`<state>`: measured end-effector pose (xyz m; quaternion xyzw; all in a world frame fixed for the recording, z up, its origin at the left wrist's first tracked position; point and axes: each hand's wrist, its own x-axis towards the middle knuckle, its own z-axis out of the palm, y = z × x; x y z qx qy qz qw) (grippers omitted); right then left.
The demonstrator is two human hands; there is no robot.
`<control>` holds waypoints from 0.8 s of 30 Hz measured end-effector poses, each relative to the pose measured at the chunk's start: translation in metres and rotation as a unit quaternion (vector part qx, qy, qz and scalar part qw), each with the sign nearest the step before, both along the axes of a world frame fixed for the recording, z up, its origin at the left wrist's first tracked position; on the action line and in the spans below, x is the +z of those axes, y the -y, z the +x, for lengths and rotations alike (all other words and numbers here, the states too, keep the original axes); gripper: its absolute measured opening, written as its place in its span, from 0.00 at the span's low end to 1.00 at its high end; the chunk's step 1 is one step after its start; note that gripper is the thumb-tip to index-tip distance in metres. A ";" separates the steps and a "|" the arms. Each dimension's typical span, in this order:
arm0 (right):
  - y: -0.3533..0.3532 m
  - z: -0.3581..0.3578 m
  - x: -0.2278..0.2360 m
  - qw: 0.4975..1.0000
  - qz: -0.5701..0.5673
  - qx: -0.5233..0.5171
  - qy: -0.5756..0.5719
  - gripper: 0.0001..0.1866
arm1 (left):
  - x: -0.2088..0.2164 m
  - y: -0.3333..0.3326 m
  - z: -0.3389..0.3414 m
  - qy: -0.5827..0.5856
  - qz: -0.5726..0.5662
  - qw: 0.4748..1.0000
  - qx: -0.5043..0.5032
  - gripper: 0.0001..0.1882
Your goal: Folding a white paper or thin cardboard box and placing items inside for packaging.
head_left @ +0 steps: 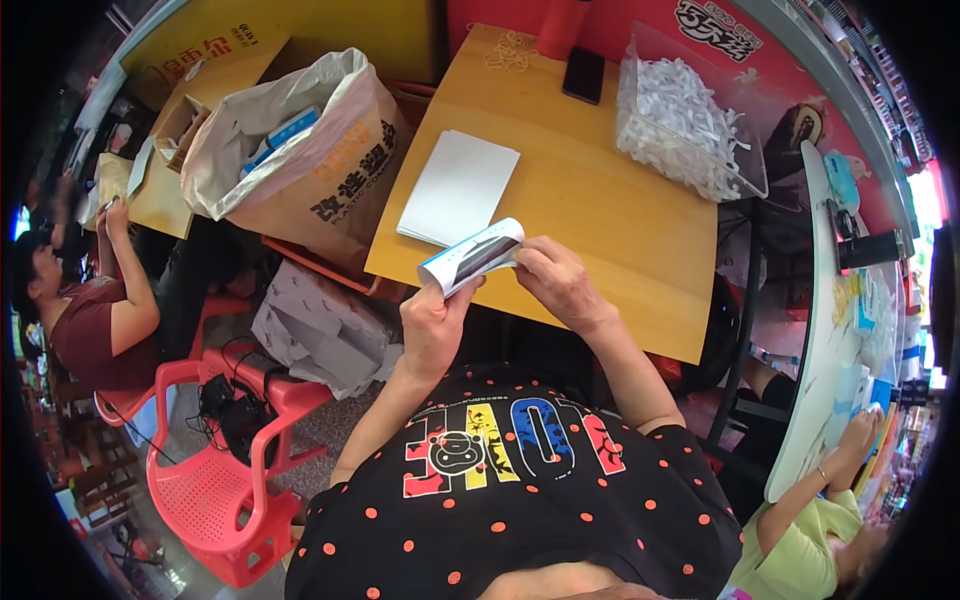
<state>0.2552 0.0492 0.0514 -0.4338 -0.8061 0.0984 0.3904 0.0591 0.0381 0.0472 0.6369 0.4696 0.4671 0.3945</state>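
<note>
Over the near edge of the wooden table (600,230), a curled printed sheet of paper (470,256) is bent into a loose roll between my two hands. Its outside is white with blue and a dark picture. My left hand (436,315) is closed on the lower left part, thumb along the sheet. The fingers of my right hand (562,282) pinch its right end. Just beyond the roll lies a stack of white sheets (460,185).
At the back stand a clear bin of white paper strips (680,120), a black phone (583,76), rubber bands (512,50) and a red cylinder (563,28). Left are a large bag (300,150) and a pink chair (215,490). People sit left (100,310) and right (800,545).
</note>
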 end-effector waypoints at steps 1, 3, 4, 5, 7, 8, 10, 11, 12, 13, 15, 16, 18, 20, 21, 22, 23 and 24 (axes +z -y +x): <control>0.000 0.000 0.001 1.000 -0.003 0.001 0.001 0.08 | 0.000 0.000 0.001 0.004 -0.004 1.000 -0.001 0.11; 0.000 0.000 0.002 1.000 -0.010 0.007 0.006 0.08 | -0.001 0.000 0.001 0.012 -0.007 1.000 0.002 0.11; 0.000 0.000 0.002 1.000 -0.014 0.009 0.012 0.08 | 0.000 0.001 0.001 0.004 -0.002 1.000 0.001 0.11; 0.000 0.000 0.003 1.000 -0.017 0.011 0.018 0.08 | 0.002 0.001 0.000 -0.005 0.004 1.000 0.001 0.11; 0.001 0.000 0.003 1.000 -0.025 0.011 0.013 0.08 | 0.003 0.002 0.000 -0.013 0.016 1.000 0.004 0.11; 0.001 -0.001 0.003 0.999 -0.029 0.011 0.010 0.08 | 0.003 0.002 0.000 -0.016 0.023 1.000 0.006 0.11; 0.001 -0.001 0.001 1.000 -0.012 0.006 0.005 0.10 | 0.001 0.002 -0.002 -0.014 0.022 1.000 0.006 0.11; 0.001 -0.001 0.000 1.000 -0.004 0.004 0.001 0.11 | 0.000 0.003 -0.002 -0.014 0.021 1.000 0.006 0.11; 0.001 -0.002 -0.001 1.000 -0.006 0.003 0.001 0.11 | 0.001 0.003 -0.002 -0.014 0.020 1.000 0.006 0.11; 0.001 -0.002 -0.001 1.000 -0.008 0.002 0.000 0.10 | 0.003 0.003 -0.002 -0.013 0.020 1.000 0.006 0.11; 0.002 -0.002 -0.003 1.000 -0.014 0.001 0.003 0.10 | 0.004 0.005 -0.002 -0.016 0.023 1.000 0.006 0.11; 0.002 -0.001 -0.003 1.000 -0.016 0.002 0.006 0.10 | 0.004 0.004 -0.002 -0.020 0.029 0.999 0.006 0.11; 0.004 -0.001 -0.005 1.000 -0.024 -0.002 0.008 0.10 | 0.001 0.005 -0.002 -0.017 0.027 0.999 0.005 0.12; 0.004 0.000 -0.007 0.999 -0.029 -0.010 0.011 0.10 | 0.001 0.005 -0.002 -0.022 0.028 0.999 0.006 0.12; 0.005 -0.001 -0.008 0.999 -0.031 -0.010 0.009 0.10 | 0.001 0.005 -0.002 -0.024 0.028 0.999 0.006 0.12; 0.006 -0.001 -0.008 0.999 -0.034 -0.011 0.007 0.10 | 0.002 0.006 -0.002 -0.017 0.029 0.999 0.008 0.12; 0.006 -0.001 -0.009 0.999 -0.033 -0.011 0.006 0.10 | 0.001 0.006 -0.002 -0.026 0.040 0.999 0.009 0.12; 0.006 -0.001 -0.009 0.999 -0.036 -0.012 0.008 0.10 | 0.000 0.006 -0.002 -0.035 0.051 0.998 0.010 0.12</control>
